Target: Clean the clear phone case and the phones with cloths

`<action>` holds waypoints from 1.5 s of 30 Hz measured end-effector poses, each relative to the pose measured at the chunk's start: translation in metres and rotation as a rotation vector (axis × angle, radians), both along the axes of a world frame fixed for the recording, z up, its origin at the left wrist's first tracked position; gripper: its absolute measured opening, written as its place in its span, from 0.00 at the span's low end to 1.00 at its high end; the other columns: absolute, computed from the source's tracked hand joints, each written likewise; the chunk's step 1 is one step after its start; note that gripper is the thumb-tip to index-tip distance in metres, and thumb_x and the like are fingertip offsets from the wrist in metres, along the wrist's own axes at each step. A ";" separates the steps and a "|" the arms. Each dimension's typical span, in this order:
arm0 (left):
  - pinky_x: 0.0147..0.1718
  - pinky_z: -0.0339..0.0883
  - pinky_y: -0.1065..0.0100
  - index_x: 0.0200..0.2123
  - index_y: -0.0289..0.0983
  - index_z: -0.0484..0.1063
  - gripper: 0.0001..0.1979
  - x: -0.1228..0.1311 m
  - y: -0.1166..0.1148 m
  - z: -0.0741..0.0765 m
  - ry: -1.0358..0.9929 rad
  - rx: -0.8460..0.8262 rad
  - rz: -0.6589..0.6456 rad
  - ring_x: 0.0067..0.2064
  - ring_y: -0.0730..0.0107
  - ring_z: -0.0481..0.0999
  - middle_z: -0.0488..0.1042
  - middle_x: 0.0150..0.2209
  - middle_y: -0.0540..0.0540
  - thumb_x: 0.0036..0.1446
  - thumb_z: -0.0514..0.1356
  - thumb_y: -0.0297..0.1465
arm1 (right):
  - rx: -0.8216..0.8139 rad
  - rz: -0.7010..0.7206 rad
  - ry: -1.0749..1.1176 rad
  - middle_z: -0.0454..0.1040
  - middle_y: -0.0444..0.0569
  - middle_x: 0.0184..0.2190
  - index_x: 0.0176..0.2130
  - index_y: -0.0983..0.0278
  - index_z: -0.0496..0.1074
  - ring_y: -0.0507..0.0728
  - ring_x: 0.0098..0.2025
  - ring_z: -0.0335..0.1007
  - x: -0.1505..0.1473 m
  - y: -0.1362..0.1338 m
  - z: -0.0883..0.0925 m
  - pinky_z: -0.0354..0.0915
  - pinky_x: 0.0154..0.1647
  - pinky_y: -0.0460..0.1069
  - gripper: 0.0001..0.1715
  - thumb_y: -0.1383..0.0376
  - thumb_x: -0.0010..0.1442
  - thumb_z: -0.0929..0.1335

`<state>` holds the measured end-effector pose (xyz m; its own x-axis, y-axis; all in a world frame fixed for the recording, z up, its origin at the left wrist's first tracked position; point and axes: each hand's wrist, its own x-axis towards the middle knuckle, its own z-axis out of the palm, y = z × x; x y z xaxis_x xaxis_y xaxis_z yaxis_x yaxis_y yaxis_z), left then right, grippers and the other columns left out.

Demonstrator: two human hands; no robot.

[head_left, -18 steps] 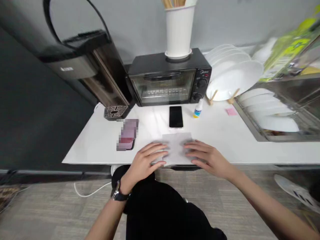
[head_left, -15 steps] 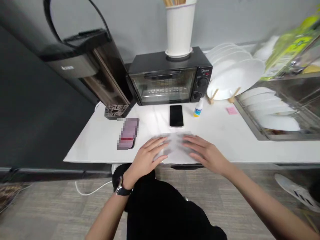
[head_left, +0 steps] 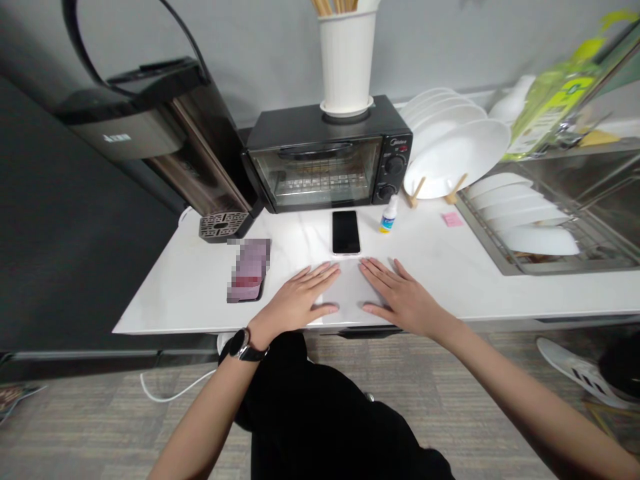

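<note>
A thin, pale grey sheet (head_left: 349, 293), whether cloth or paper I cannot tell, lies flat near the counter's front edge. My left hand (head_left: 296, 298) rests palm down over its left side, fingers stretched out. On the opposite side my right hand (head_left: 404, 298) lies flat too, its thumb apart from the fingers. Both palms hide the sheet's side edges. Just beyond the fingertips is a phone (head_left: 346, 233) with a dark screen. A small white bottle (head_left: 389, 215) with a blue and yellow label stands to the phone's right.
Behind the phone stands a black toaster oven (head_left: 315, 175) with a white cup (head_left: 347, 60) of wooden sticks on top. A water dispenser (head_left: 200, 153) and a pixelated purple item (head_left: 250, 267) are on the left. White plates (head_left: 455, 160), a pink note (head_left: 452, 219) and a sink (head_left: 515, 267) are rightward.
My hands have come down flat and drawn closer together over the sheet, which now looks smoother. The view has shifted slightly to the right.
</note>
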<state>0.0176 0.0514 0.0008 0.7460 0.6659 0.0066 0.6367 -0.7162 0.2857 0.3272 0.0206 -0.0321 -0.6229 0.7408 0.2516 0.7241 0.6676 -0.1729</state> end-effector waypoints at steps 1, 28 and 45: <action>0.77 0.50 0.49 0.79 0.45 0.48 0.40 0.000 0.002 0.000 0.004 0.000 -0.004 0.79 0.59 0.52 0.52 0.79 0.44 0.73 0.53 0.55 | 0.000 -0.010 -0.003 0.53 0.61 0.77 0.79 0.59 0.22 0.69 0.78 0.52 0.000 0.001 0.000 0.52 0.75 0.76 0.55 0.44 0.76 0.60; 0.79 0.44 0.55 0.80 0.37 0.41 0.44 0.029 0.057 -0.011 -0.040 0.046 -0.059 0.81 0.59 0.44 0.43 0.80 0.37 0.73 0.45 0.57 | -0.068 -0.003 0.028 0.45 0.65 0.79 0.80 0.67 0.37 0.68 0.80 0.45 -0.016 0.060 -0.001 0.50 0.78 0.71 0.54 0.39 0.74 0.58; 0.78 0.45 0.47 0.80 0.45 0.37 0.47 0.000 -0.006 -0.004 -0.029 0.001 0.026 0.81 0.55 0.46 0.44 0.80 0.40 0.71 0.55 0.56 | -0.015 0.039 0.011 0.47 0.64 0.79 0.79 0.61 0.24 0.71 0.79 0.48 -0.003 0.006 0.005 0.51 0.77 0.73 0.59 0.40 0.73 0.62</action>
